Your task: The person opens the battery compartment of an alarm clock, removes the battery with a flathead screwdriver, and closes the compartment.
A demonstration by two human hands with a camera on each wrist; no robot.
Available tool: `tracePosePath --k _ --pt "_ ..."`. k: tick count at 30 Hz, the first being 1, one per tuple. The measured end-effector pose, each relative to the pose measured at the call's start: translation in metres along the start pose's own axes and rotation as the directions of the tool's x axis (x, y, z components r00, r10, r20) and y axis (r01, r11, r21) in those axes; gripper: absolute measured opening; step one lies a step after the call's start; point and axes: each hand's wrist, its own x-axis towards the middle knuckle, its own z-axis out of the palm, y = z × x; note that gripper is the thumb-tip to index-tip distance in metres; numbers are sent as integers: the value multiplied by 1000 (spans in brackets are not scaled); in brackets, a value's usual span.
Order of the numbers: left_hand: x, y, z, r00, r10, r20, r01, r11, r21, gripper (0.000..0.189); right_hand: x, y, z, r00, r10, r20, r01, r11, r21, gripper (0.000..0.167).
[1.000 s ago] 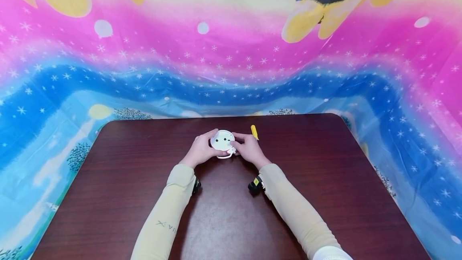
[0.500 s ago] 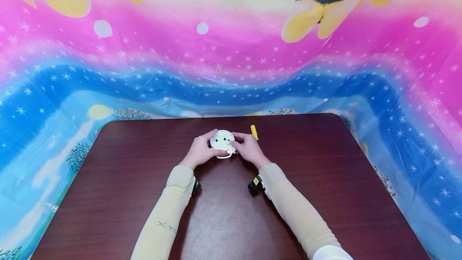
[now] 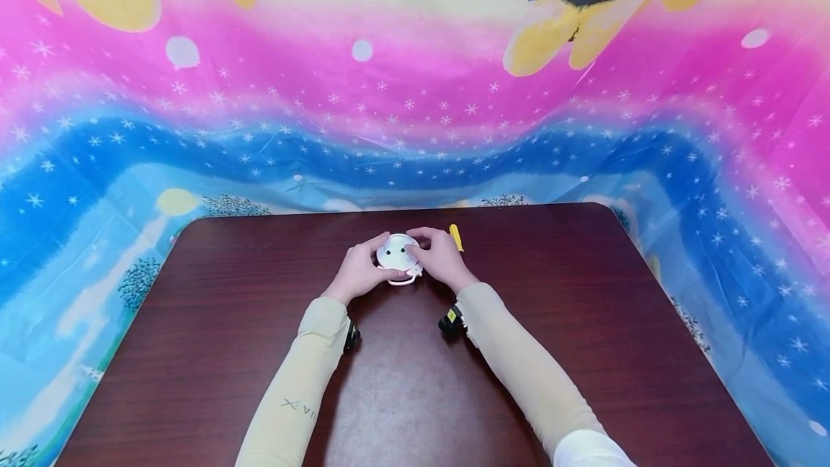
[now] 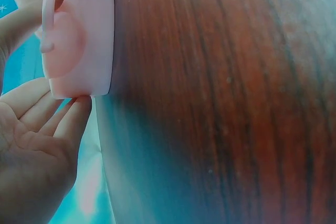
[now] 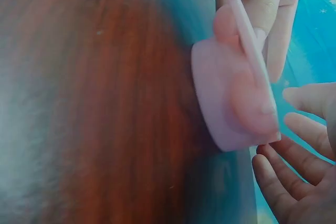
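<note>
A round, pale pink-white plastic case [image 3: 395, 259] with two dark spots on its upper face stands low on the table in the head view. A thin looped handle projects from its near side. My left hand [image 3: 360, 269] grips the left side, thumb along the near rim and fingers at the far side. In the left wrist view, rounded bulges show on the wall of the case [image 4: 92, 40]. My right hand [image 3: 443, 256] reaches over the far right part of the face. Its fingers look loosely extended in the right wrist view, fingertips [image 5: 265, 163] close by the rim.
A yellow handle [image 3: 457, 238], like a screwdriver's, lies just beyond my right hand. The dark wood table [image 3: 259, 294] has its far edge a short way behind the case. A colourful printed cloth [image 3: 415, 107] hangs around the back and sides.
My right hand has shifted up and left from the right rim of the case to over its far right part. My left hand and the case have barely moved.
</note>
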Motion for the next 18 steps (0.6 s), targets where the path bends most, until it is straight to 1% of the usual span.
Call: tracePosePath --k 4,7,11,15,18 --pt "-1 0 0 1000 -9 7 9 1000 -21 96 6 -6 1 999 -32 16 33 999 -28 30" --pt "-1 -2 0 1000 -15 11 15 999 -30 97 9 -8 2 999 -32 41 34 999 -43 29" --pt "-3 -3 0 1000 -12 12 12 999 -37 97 12 -11 5 997 -34 63 40 995 -90 28" --pt "-4 -1 0 1000 -7 9 7 999 -41 97 14 -12 8 997 -41 65 50 990 -135 26" --pt "-4 0 0 1000 -8 8 9 999 -47 96 14 -12 9 997 -41 63 50 988 -146 25"
